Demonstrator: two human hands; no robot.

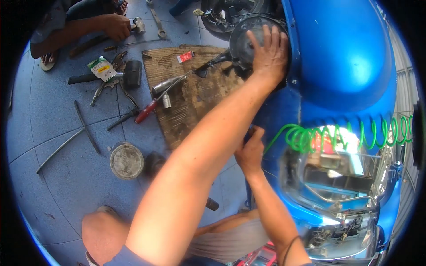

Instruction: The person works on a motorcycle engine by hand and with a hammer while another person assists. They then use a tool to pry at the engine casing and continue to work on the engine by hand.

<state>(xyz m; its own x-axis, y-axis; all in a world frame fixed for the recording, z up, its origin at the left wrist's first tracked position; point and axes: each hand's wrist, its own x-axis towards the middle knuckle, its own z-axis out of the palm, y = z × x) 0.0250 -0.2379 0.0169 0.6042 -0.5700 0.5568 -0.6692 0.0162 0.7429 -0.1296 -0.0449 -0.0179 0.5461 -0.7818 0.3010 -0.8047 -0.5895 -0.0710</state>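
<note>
Left hand (268, 51) flat on round black cover (248, 37), screwdriver (153, 104) on cardboard (191, 102)

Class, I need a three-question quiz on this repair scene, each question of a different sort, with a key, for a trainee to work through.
1. True or false: the left hand lies flat on the round black cover set in the blue body panel.
2. Which lies on the worn cardboard mat? A) red-handled screwdriver B) round metal tin C) green coiled hose
3. Fill in: the right hand sits at the panel's edge, beside the ____ coiled hose.

Key: 1 true; 2 A; 3 green.
</note>
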